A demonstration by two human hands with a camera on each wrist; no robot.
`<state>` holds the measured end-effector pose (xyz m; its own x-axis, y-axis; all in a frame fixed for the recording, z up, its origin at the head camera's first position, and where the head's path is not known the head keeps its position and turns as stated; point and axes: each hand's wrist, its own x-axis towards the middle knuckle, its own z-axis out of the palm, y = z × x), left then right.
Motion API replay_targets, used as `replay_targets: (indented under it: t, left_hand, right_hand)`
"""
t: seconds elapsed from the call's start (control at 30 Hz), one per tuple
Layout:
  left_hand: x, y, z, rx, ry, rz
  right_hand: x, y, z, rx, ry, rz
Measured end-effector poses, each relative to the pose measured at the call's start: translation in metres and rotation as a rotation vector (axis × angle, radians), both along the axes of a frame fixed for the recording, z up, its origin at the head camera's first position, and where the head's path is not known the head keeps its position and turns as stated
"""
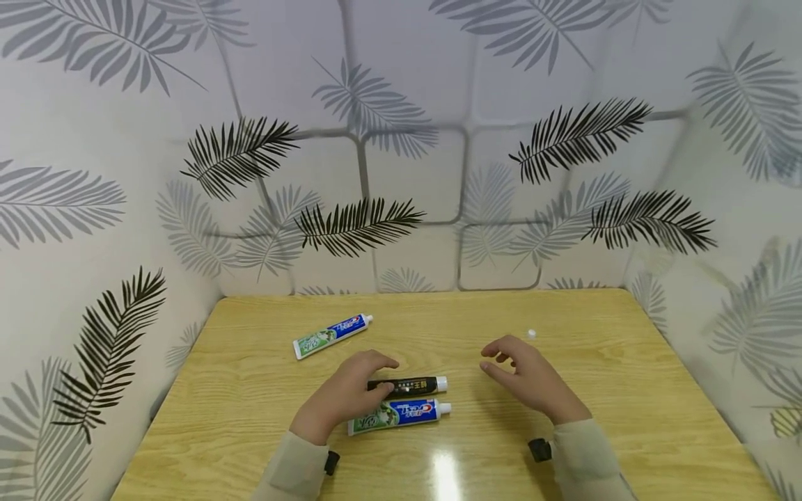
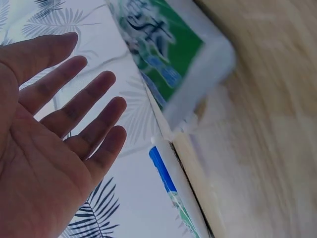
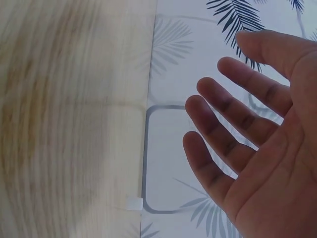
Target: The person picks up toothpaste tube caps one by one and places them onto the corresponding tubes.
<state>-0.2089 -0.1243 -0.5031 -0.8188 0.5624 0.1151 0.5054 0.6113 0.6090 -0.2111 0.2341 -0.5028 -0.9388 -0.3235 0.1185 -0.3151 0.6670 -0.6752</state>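
My left hand [image 1: 353,391], fingers spread and loosely bent, is over the left ends of two toothpaste tubes in the head view. One is a black tube [image 1: 413,386] with gold lettering and a white cap. The other, nearer the front, is a blue, green and white tube [image 1: 410,412]. Its palm shows bare in the left wrist view, beside a green and white tube end [image 2: 173,64]. To the right, my right hand [image 1: 532,379] has relaxed, slightly bent fingers and holds nothing. A small white cap [image 1: 531,334] lies just beyond it.
Farther back on the left lies another blue and green toothpaste tube [image 1: 332,336], slanted on the wooden table [image 1: 250,417]. A wall covering [image 1: 413,174] with leaf prints rises behind the table's far edge. Dark wrist bands show at both sleeves.
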Motion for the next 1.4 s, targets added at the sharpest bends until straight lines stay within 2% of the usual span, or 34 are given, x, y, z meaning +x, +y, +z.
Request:
replay_targets:
  t: [0.13, 0.3, 0.47, 0.83, 1.0, 1.2, 1.4]
  left_hand:
    - [0.0, -0.007, -0.004, 0.007, -0.003, 0.024]
    - [-0.001, -0.013, -0.008, 0.027, -0.014, 0.083]
    - [-0.002, -0.018, -0.007, 0.057, -0.014, 0.146]
    - [-0.004, -0.03, -0.011, 0.045, -0.003, 0.233]
    - [-0.004, -0.035, -0.015, 0.068, 0.047, 0.283]
    - [-0.008, -0.043, -0.017, 0.079, 0.1, 0.331]
    - [-0.015, -0.049, -0.016, 0.085, 0.161, 0.361]
  right_hand:
    - [0.002, 0.002, -0.002, 0.01, 0.024, -0.038]
    - [0.001, 0.004, -0.003, 0.078, 0.064, -0.072]
    - [-0.001, 0.005, -0.004, 0.137, 0.08, -0.091]
    - [-0.004, 0.011, -0.009, 0.221, 0.227, -0.193]
    - [-0.006, 0.016, -0.01, 0.227, 0.301, -0.26]
    - [-0.007, 0.021, -0.012, 0.186, 0.366, -0.317]
    - [-0.014, 0.026, -0.014, 0.103, 0.533, -0.439]
